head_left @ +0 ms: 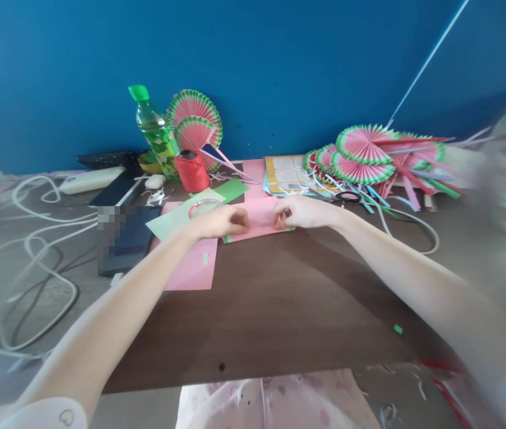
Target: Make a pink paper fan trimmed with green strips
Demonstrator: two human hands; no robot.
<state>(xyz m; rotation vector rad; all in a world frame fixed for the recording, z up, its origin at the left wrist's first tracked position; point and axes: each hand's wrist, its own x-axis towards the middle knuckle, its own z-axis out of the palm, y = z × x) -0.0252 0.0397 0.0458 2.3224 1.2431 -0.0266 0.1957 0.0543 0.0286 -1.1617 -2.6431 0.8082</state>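
Note:
A pink sheet of paper [260, 215] with a narrow green strip along its near edge lies between my hands on the brown table. My left hand [218, 222] has its fingers curled and pinched at the left end of this sheet. At the right end, the bent fingers of my right hand [300, 211] close on the paper. Just behind my left hand is a clear tape roll [205, 204], partly covered by the hand. Under my left forearm rest a pale green sheet [166, 223] and a larger pink sheet [194, 271].
Folded pink-and-green paper fans [362, 154] are piled at the back right, near black-handled scissors [347, 196]. A green bottle [157, 134], more fans [194, 113] and a red roll [193, 173] stand back left. White cables [63, 298] loop across the left side.

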